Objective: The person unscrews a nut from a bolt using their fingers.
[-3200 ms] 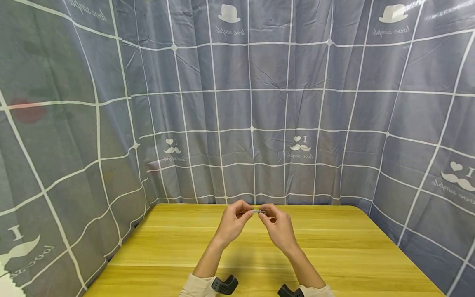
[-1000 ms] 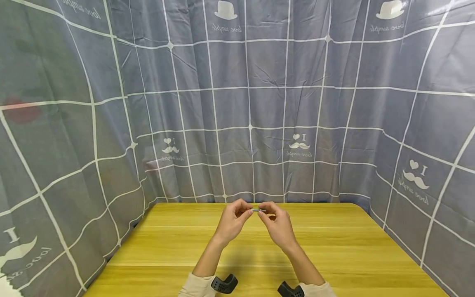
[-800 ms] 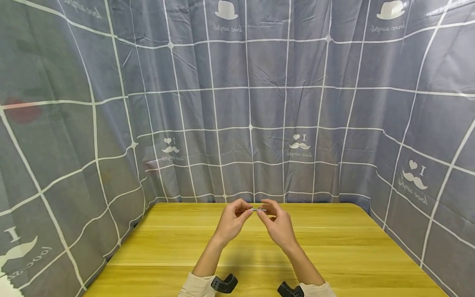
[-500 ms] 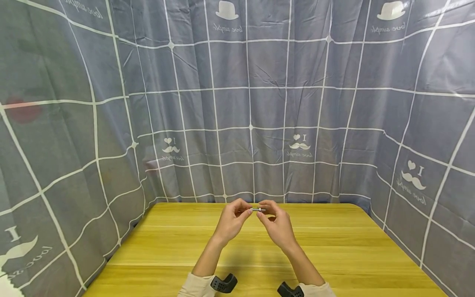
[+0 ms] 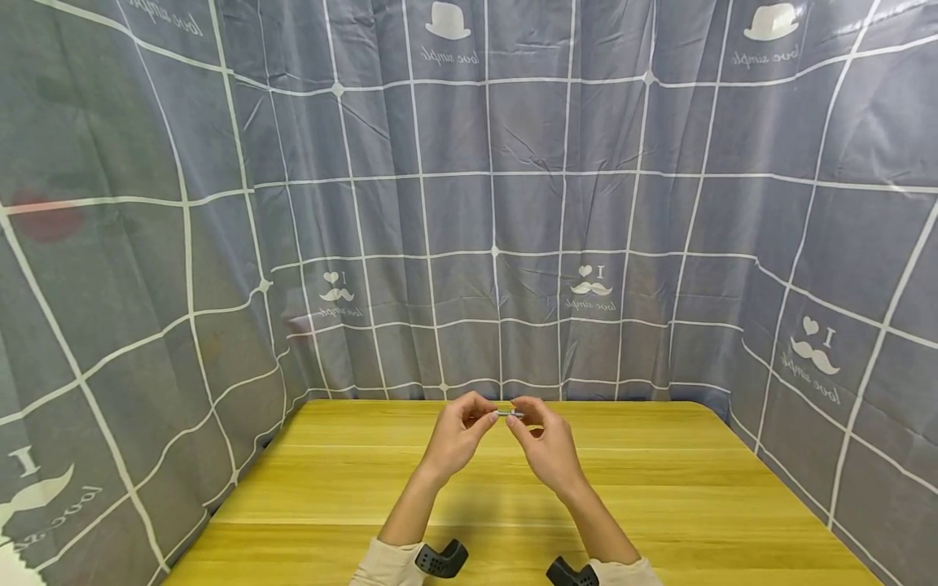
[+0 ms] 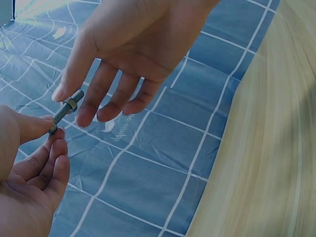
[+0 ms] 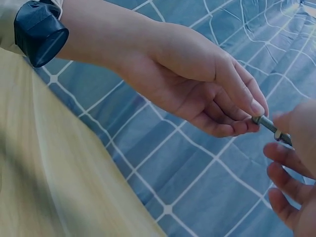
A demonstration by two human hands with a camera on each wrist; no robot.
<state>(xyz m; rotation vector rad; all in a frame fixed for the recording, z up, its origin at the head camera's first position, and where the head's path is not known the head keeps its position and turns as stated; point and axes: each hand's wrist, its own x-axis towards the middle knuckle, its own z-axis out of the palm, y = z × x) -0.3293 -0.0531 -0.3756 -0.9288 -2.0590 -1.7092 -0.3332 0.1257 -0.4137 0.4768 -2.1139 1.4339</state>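
Note:
My left hand (image 5: 456, 439) pinches the head end of a small metal bolt (image 6: 61, 113) between thumb and fingertips. The bolt's threaded shaft points toward my right hand (image 5: 547, 443). A hex nut (image 6: 72, 104) sits on the shaft, with a short stretch of thread showing beyond it. Around the nut, my right thumb and forefinger stand apart on either side, with a gap visible in the left wrist view. My other right fingers extend loosely. Both hands are raised over the far part of the wooden table (image 5: 352, 488).
Grey-blue checked curtains (image 5: 462, 212) surround the table at the back and both sides. Black devices are strapped at both wrists, the left strap device (image 5: 443, 560) and the right strap device (image 5: 573, 572), over light sleeves.
My right thumb and forefinger, closed at the nut a second ago, have parted around it and shifted slightly. My left hand keeps its pinch on the bolt, almost still.

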